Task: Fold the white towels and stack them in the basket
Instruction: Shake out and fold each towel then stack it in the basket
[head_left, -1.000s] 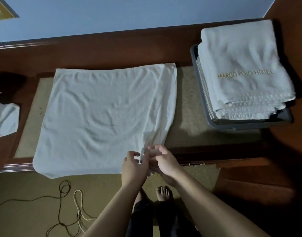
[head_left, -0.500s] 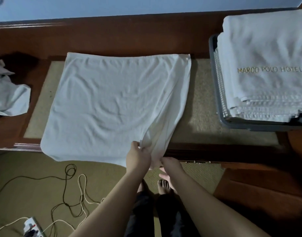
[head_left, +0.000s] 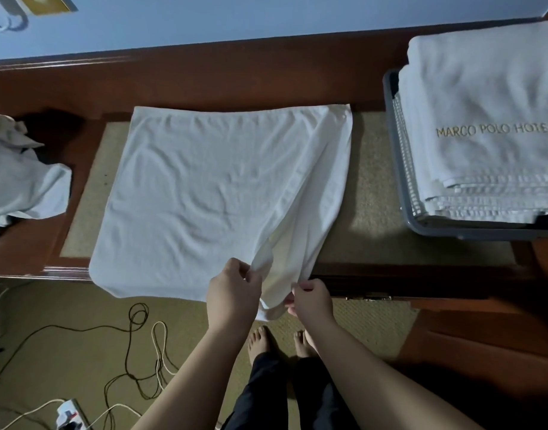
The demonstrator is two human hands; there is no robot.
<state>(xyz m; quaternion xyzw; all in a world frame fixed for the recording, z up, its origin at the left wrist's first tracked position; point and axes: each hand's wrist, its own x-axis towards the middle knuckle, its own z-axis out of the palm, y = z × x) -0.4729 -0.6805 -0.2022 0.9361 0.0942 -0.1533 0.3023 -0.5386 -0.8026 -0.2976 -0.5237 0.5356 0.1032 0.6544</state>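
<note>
Hands part at near right corner of white towel point(head_left: 204, 187) on bench; left hand point(head_left: 234, 294) pinches upper layer, right hand point(head_left: 313, 301) lower; layers now separated, fold still unaligned; hotel towels stacked in basket point(head_left: 404, 209), far right.

Towel point(head_left: 204, 187) on table point(head_left: 235, 76); basket point(head_left: 403, 212) right, apparently full.

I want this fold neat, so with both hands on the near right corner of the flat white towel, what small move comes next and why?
Probably draw the two pinched layers level. The left hand and right hand each pinch a separate layer of the flat white towel at its near right corner, and the layers gape apart there, so the edges do not match yet.
</note>
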